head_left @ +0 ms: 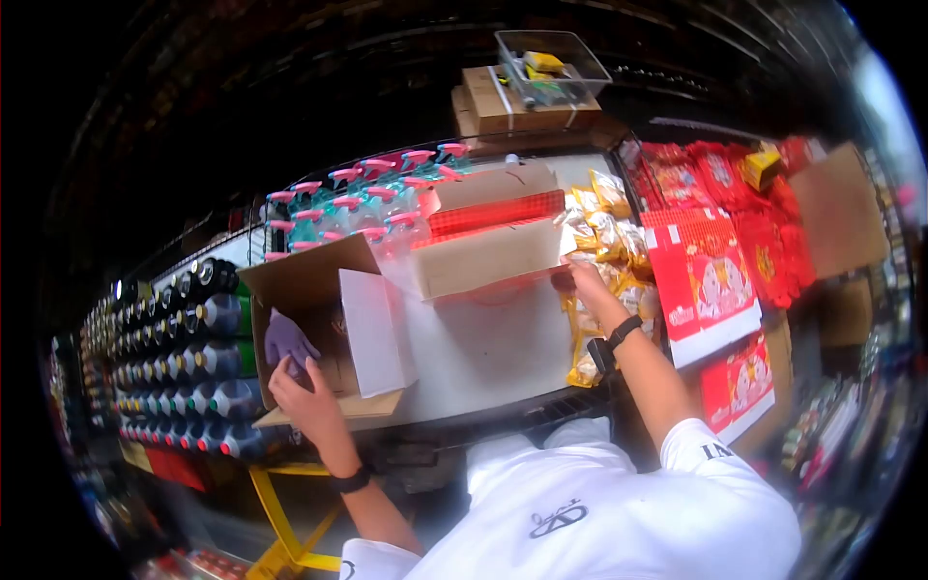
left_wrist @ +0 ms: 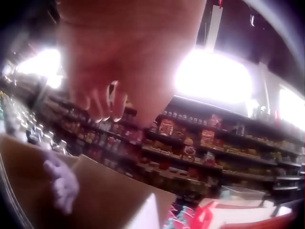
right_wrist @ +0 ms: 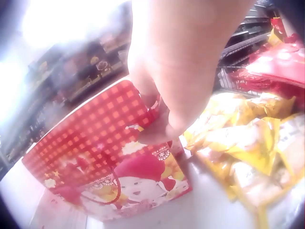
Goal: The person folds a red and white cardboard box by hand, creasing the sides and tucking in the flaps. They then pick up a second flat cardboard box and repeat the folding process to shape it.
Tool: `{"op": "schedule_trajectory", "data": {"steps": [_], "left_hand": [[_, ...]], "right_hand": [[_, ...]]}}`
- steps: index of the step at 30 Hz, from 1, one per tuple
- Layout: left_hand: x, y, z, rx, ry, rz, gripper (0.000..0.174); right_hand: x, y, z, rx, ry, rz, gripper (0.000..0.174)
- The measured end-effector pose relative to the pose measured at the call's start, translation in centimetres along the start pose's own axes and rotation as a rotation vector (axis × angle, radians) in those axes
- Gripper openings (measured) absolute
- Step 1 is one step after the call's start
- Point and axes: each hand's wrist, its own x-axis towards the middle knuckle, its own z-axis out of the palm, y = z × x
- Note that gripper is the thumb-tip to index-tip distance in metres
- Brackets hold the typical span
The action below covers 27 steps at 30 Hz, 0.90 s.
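1. a person in a white shirt (head_left: pixel 599 503) stands at a white table (head_left: pixel 483 353) between stocked shop shelves, one hand at each of two boxes.
2. the right hand (head_left: pixel 585 280) grips the red box (right_wrist: pixel 100 143) by its right edge, pinching the checked face just above a printed cartoon child.
3. the red box lies on the table, far of the middle, its right end just beside a heap of yellow snack packs (head_left: pixel 619 242).
4. the left hand (head_left: pixel 304 396) hangs at the near rim of an open carton (head_left: pixel 309 280) at the table's left end. its fingers (left_wrist: pixel 102 107) are loosely curled and hold nothing that shows.
5. a purple glove (head_left: pixel 288 338) lies inside the carton, just beyond those fingers. whether they touch it cannot be told.
6. spray bottles (head_left: pixel 358 193) with pink triggers stand in rows beyond the carton, left of the red box.
7. dark bottles (head_left: pixel 193 367) fill the shelves on the left, and red packets (head_left: pixel 715 261) crowd the right.
8. at the far side, a clear bin (head_left: pixel 549 63) sits on a brown case (head_left: pixel 503 111).
9. a black band (head_left: pixel 623 331) circles the right wrist, and another shows on the left.
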Motion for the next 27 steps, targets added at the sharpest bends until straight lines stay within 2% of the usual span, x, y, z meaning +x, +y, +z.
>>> {"op": "schedule_trajectory", "data": {"steps": [1,2,4,6,8,11,12,14,15,16,17,19,23,24,27], "left_hand": [[-0.5,1.9,0.0,-0.119,0.030,0.027,0.036],[-1.2,5.4,-0.4,-0.373,-0.140,-0.207,0.034],[-3.7,7.7,2.4,-0.543,-0.377,-0.140,0.042],[-6.1,9.5,7.3,-0.560,-0.425,-0.007,0.060],[-8.0,8.7,14.2,-0.417,-0.405,-0.041,0.076],[-6.2,9.5,19.1,-0.539,-0.606,-0.350,0.084],[-6.3,8.5,21.7,-0.691,-0.634,-0.397,0.084],[-6.6,6.6,26.5,-0.994,-0.681,-0.490,0.086],[-5.9,8.0,25.2,-1.019,-0.717,-0.547,0.084],[-5.0,10.4,22.0,-1.043,-0.753,-0.606,0.081],[-4.5,11.8,20.2,-1.063,-0.789,-0.664,0.079],[-4.8,11.3,21.4,-1.065,-0.790,-0.683,0.080],[-4.7,11.0,22.2,-1.049,-0.797,-0.725,0.084],[-4.6,10.9,22.0,-1.037,-0.823,-0.716,0.086],[-4.9,10.5,21.5,-1.083,-0.839,-0.730,0.083]], "right_hand": [[-0.6,0.1,0.1,-0.011,0.026,-0.002,0.028],[-0.9,0.2,0.0,-0.010,0.018,-0.008,0.032],[-1.4,0.3,-1.0,-0.006,0.028,0.028,0.033],[-1.6,0.3,-2.0,-0.005,0.059,0.021,0.036],[-1.6,0.1,-3.1,-0.004,0.118,-0.026,0.038],[-1.5,-1.9,-2.0,0.000,0.161,-0.183,0.043],[-0.1,-2.3,-2.5,-0.145,0.182,-0.175,0.053],[-0.4,-5.0,-1.3,-0.253,0.103,-0.231,0.066],[-0.2,-6.2,-0.7,-0.305,0.062,-0.260,0.073],[1.0,-6.4,-1.0,-0.316,0.035,-0.202,0.096],[1.9,-7.0,-0.7,-0.327,0.025,-0.185,0.100],[3.5,-8.1,0.6,-0.347,0.000,-0.154,0.110],[7.3,-8.7,1.5,-0.363,-0.012,-0.150,0.107],[7.8,-8.6,2.0,-0.348,-0.045,-0.204,0.100],[8.2,-8.6,2.9,-0.222,-0.197,-0.207,0.088]]}}
